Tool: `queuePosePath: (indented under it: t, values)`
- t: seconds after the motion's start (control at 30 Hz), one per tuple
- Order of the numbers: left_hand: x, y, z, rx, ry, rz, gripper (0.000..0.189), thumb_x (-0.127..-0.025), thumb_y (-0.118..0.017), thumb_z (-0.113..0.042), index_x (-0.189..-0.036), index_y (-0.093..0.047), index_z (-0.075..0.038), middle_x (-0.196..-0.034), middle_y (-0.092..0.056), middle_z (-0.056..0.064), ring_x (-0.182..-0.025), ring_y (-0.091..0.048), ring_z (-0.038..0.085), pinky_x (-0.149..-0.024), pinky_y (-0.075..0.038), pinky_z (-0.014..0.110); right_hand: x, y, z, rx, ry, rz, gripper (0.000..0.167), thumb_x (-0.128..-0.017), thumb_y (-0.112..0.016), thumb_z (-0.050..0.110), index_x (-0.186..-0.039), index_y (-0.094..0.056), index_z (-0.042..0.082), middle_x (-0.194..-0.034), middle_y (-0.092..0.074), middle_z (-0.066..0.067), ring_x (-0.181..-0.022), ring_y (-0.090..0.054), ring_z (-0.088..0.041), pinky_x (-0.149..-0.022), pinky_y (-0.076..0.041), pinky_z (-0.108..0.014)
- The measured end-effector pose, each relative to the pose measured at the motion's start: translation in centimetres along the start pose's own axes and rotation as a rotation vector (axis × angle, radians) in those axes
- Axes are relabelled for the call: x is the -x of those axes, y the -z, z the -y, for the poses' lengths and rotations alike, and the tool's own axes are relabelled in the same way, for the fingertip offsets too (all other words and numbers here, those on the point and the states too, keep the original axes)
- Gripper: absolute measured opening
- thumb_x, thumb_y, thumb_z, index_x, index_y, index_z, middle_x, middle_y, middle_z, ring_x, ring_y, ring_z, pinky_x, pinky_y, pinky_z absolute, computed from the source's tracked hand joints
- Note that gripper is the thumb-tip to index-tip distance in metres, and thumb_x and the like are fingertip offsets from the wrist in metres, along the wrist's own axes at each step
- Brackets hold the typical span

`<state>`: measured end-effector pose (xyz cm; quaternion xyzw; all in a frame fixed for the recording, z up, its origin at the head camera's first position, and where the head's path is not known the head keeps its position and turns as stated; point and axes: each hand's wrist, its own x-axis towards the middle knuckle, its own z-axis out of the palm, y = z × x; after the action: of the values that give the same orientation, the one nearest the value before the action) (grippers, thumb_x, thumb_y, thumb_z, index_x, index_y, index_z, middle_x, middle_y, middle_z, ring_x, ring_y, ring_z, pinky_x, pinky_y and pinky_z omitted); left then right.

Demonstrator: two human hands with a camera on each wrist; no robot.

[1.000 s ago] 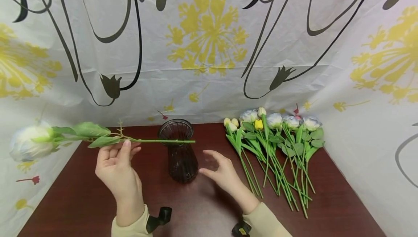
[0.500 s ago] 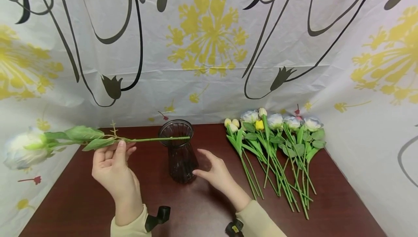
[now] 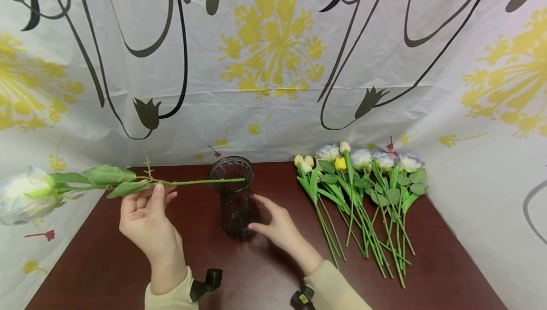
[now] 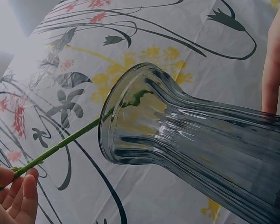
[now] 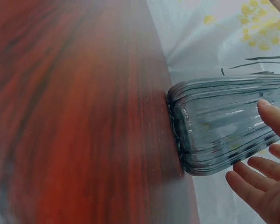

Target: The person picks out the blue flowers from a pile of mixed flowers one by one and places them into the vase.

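My left hand [image 3: 149,229] pinches the green stem of a white-and-pale-blue flower [image 3: 27,196] between thumb and fingers. The flower lies nearly level, its bloom at far left and its stem's cut end overlapping the mouth of a dark, clear, ribbed vase [image 3: 239,215]. In the left wrist view the stem [image 4: 70,138] reaches the flared rim, its end showing through the glass. The vase stands upright on the table. My right hand [image 3: 284,229] is at the vase's right side, fingers spread; in the right wrist view its thumb [image 5: 273,116] overlaps the glass, with the fingers beside it.
On the right of the dark red-brown table [image 3: 107,262] lie several white and yellow tulips [image 3: 305,164] and several pale blue-white blooms [image 3: 361,159], their stems towards the front. A white patterned cloth [image 3: 273,125] hangs behind and at both sides.
My right hand has moved left, up to the vase's side. My left hand has shifted slightly left with the flower, the stem's end drawing back over the vase mouth.
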<state>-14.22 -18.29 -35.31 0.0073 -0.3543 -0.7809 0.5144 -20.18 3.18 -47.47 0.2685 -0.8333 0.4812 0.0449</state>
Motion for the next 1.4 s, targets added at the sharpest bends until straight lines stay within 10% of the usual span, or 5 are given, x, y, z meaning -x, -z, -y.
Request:
queuePosePath:
  t: [1.4]
  values:
    - [0.8, -0.2, 1.9, -0.104, -0.131, 0.167, 0.026, -0.079, -0.069, 0.016, -0.102, -0.059, 0.021, -0.082, -0.064, 0.023, -0.067, -0.067, 0.029, -0.059, -0.055, 0.03, -0.5, -0.6, -1.7, 0.017, -0.033, 0.036, 0.06, -0.086, -0.074, 0.021, -0.14, -0.048, 0.015, -0.135, -0.054, -0.004, -0.125, -0.048, -0.018, -0.099, -0.042, -0.042]
